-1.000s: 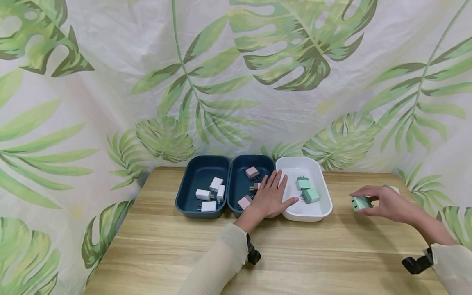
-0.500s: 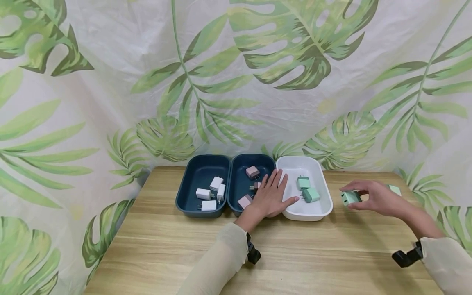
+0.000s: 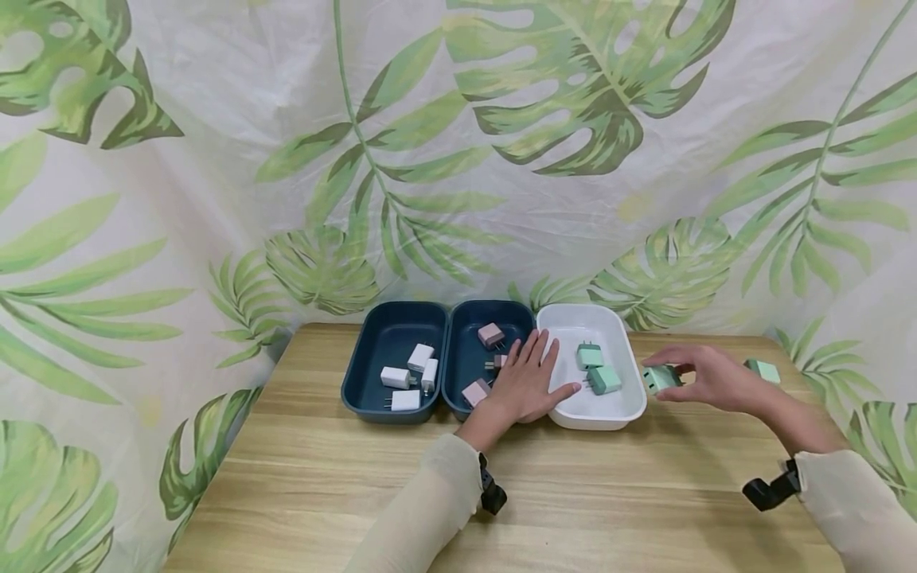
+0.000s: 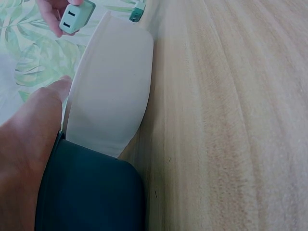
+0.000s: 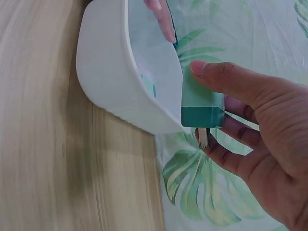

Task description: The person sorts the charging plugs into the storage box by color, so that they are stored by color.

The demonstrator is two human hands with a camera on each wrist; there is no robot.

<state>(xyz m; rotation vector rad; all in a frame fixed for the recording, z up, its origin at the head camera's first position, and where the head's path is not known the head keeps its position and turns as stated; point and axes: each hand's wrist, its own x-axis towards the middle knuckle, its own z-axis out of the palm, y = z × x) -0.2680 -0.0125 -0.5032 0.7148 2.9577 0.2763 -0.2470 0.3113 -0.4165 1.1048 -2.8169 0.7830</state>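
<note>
My right hand (image 3: 716, 380) pinches a mint-green plug charger (image 3: 661, 378) between thumb and fingers, just right of the white bin (image 3: 634, 398). In the right wrist view the charger (image 5: 202, 94) shows its darker green end and metal prongs (image 5: 204, 138). My left hand (image 3: 521, 380) lies with straight, spread fingers across the adjoining rims of the middle dark blue bin (image 3: 469, 318) and the white one. Two green chargers (image 3: 603, 380) lie in the white bin. Pink chargers (image 3: 490, 335) sit in the middle bin, partly hidden under the left hand.
Further left, another dark blue bin (image 3: 380, 318) holds several white chargers (image 3: 405, 400). A green charger (image 3: 763, 371) lies on the wooden table (image 3: 573, 509) near its right edge. Leaf-patterned cloth (image 3: 430, 159) hangs behind the table.
My right hand has carried the green charger leftward, up to the white bin's right rim. The charger on the table behind that hand now shows more fully. My left hand stays in place.
</note>
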